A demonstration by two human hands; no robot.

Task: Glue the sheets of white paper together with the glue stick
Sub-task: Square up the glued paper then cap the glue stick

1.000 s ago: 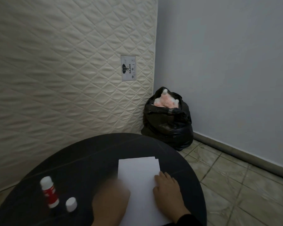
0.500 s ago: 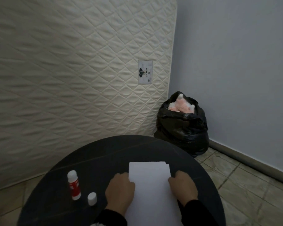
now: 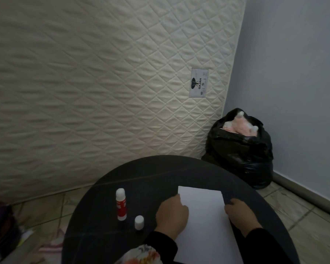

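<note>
Both hands have slid apart to the long edges of the paper since a second ago, when the right one lay flat on top of the sheet.

On the round dark worktop (image 3: 141, 180) the white paper (image 3: 204, 216) lies flat, its near end running toward the person. Left hand (image 3: 171, 214) rests at the left edge with fingers loosely bent, fingertips on the sheet; right hand (image 3: 240, 214) rests at the right edge, fingers bent against it; neither visibly grips anything. To the left, well apart from the paper, the red glue stick (image 3: 120, 204) stands upright and uncapped, its white cap (image 3: 139, 222) standing just beside it. Behind, a quilted mattress (image 3: 103, 82) leans upright, with a black bag (image 3: 240, 151) on the floor in the corner.
</note>
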